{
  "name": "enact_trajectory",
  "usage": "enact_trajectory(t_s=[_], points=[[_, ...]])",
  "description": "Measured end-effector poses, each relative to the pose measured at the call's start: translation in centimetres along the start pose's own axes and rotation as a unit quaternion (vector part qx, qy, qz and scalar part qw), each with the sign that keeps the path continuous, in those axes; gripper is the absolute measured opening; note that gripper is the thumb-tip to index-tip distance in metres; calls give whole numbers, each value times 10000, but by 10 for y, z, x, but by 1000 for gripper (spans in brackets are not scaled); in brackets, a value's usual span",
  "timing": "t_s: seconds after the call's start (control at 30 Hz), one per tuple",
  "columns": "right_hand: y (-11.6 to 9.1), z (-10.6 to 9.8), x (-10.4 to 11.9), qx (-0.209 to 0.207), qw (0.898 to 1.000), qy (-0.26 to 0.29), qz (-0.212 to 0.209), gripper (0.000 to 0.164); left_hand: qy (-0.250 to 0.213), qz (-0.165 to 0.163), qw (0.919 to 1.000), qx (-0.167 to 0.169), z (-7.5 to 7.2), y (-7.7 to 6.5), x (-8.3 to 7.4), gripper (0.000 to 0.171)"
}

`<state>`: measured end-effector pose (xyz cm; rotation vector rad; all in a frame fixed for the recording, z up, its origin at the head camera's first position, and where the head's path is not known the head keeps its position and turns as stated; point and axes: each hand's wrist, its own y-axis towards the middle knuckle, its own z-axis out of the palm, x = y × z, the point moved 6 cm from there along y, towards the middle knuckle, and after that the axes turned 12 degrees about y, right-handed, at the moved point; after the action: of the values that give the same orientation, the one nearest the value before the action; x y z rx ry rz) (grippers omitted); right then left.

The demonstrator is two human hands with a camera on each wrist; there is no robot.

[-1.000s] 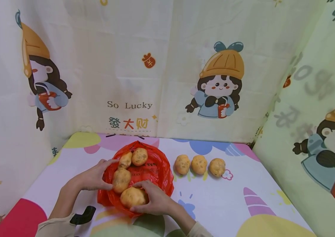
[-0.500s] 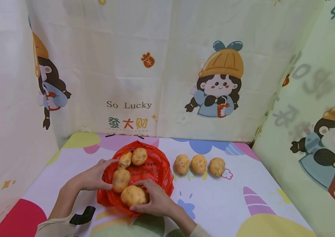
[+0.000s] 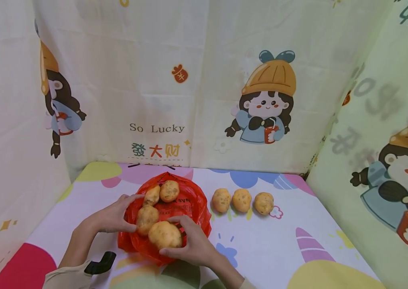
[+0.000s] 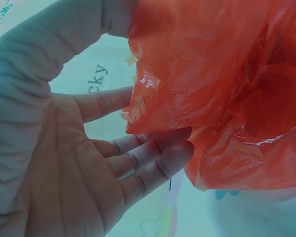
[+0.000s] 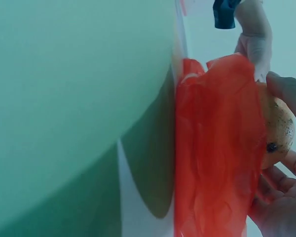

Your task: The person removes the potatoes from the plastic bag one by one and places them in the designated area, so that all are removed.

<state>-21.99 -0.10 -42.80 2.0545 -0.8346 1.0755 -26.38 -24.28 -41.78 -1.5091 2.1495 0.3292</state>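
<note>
An open red plastic bag (image 3: 196, 198) with several potatoes in it stands at left centre on the table. My left hand (image 3: 114, 214) holds the bag's left rim; thumb and index tips pass behind the red film in the left wrist view, while other fingers (image 4: 158, 158) lie along its outside. With thumb and fingers, my right hand (image 3: 193, 243) grips a large potato (image 3: 165, 235) at the bag's near side. In the right wrist view that potato (image 5: 277, 131) shows above the bag's edge. Beside it lies a rounder potato (image 3: 147, 219), close to my left thumb.
Three potatoes stand in a row right of the bag: one near it (image 3: 221, 200), a middle one (image 3: 242, 200) and a right one (image 3: 263, 203). A patterned cloth (image 3: 204, 92) hangs behind the table (image 3: 261, 249) and along both sides.
My right hand has raised the large potato slightly, moving it a little away from me and to the right. My left hand has stayed at the bag's rim.
</note>
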Motion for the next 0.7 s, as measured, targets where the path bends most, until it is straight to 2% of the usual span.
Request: enact_trajectory(t_s=[0.27,0.7], points=[[-7,-14,8,-476,9985,275,-26,62,-34,81,9999,-67,0,-1,-2,96],[-25,-40,1,-941,9925,647,433,66,-112,48,9999,27,-1,0,-2,97]])
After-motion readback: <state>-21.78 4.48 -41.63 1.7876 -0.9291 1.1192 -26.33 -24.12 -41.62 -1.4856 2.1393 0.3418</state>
